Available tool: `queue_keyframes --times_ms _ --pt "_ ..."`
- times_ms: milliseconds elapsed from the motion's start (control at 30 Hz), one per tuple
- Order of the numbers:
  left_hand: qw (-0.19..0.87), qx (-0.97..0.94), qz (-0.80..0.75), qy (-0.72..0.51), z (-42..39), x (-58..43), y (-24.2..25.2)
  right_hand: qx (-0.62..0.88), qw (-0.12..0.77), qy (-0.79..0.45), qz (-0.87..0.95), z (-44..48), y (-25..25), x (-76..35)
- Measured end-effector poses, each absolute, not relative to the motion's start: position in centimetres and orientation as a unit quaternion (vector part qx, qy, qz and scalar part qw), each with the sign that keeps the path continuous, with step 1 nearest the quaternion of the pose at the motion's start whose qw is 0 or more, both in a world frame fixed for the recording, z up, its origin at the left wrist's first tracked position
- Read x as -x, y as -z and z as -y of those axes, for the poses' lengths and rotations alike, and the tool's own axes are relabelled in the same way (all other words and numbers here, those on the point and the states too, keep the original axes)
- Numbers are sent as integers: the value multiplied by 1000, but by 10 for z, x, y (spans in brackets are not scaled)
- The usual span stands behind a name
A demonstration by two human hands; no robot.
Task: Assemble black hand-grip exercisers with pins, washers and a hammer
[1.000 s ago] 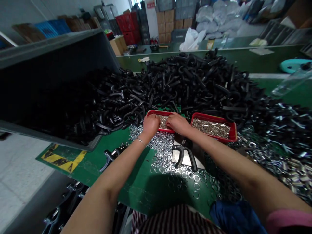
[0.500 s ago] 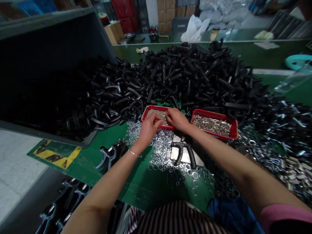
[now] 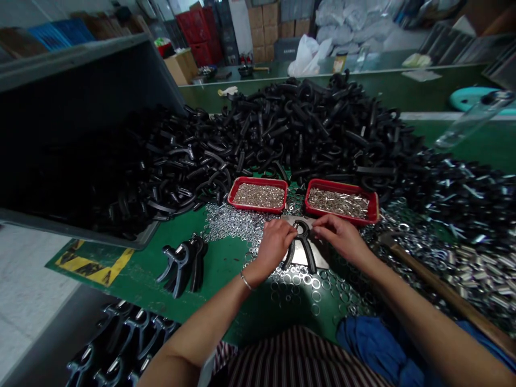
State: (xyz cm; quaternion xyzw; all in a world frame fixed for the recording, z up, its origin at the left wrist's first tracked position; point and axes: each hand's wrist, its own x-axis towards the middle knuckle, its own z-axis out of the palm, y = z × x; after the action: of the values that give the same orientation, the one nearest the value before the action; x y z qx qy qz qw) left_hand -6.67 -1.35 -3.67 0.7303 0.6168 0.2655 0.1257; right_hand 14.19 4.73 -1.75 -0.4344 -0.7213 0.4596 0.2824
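My left hand point(image 3: 276, 243) is curled at the top left of a black forked handle piece point(image 3: 301, 248) that lies on a small metal plate point(image 3: 318, 262). At the top right of the same piece my right hand point(image 3: 337, 234) has its fingertips pinched together; what they hold is too small to name. Just beyond the hands stand two red trays: the left red tray point(image 3: 258, 195) with fine metal parts and the right red tray point(image 3: 342, 202) with longer metal pins. Loose silver washers point(image 3: 237, 223) are strewn over the green table point(image 3: 226, 269) around the plate.
A huge heap of black curved handles point(image 3: 290, 134) fills the far table. A dark grey bin point(image 3: 72, 134) lies tipped at the left. Assembled black pieces point(image 3: 183, 263) lie at the left, more point(image 3: 116, 344) below the edge. A wooden handle point(image 3: 443, 293) and metal parts point(image 3: 475, 215) are at the right.
Both hands drew back from the left red tray toward me and now meet at the black forked piece on the metal plate. The view has shifted slightly.
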Motion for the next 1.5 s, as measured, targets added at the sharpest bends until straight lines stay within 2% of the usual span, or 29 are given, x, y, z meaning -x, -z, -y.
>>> queue_keyframes --times_ms 133,267,433,567,700,900,1000,1100,1233,1367,1433,1500 --pt "91 -741 -625 -228 17 63 43 425 285 -471 718 -37 27 -137" --pt "67 -779 -585 -215 20 69 45 410 291 -399 767 -36 34 -132" --pt "10 -817 -545 -189 20 72 46 403 278 -382 784 -37 39 -129" --pt "-37 -836 -534 -122 16 67 42 362 295 -297 833 -38 47 -121" --pt "-29 -851 -516 -90 13 66 35 317 283 -241 873 -38 55 -117" --pt "133 -787 -552 -242 20 86 41 319 244 -159 902 -36 55 -115" --pt "148 -740 -579 -310 18 103 39 320 212 -94 919 -33 52 -113" --pt "131 -727 -588 -330 7 119 25 305 183 -60 933 -32 50 -111" --pt "71 -730 -624 -268 -26 142 2 282 178 -94 938 -32 45 -112" --pt "-6 -705 -702 -94 -69 169 -8 305 213 -152 916 -31 30 -150" --pt "-9 -685 -728 -13 -87 180 -8 367 231 -119 893 -27 23 -191" --pt "3 -676 -737 19 -100 186 -6 444 208 -31 871 -21 19 -240"
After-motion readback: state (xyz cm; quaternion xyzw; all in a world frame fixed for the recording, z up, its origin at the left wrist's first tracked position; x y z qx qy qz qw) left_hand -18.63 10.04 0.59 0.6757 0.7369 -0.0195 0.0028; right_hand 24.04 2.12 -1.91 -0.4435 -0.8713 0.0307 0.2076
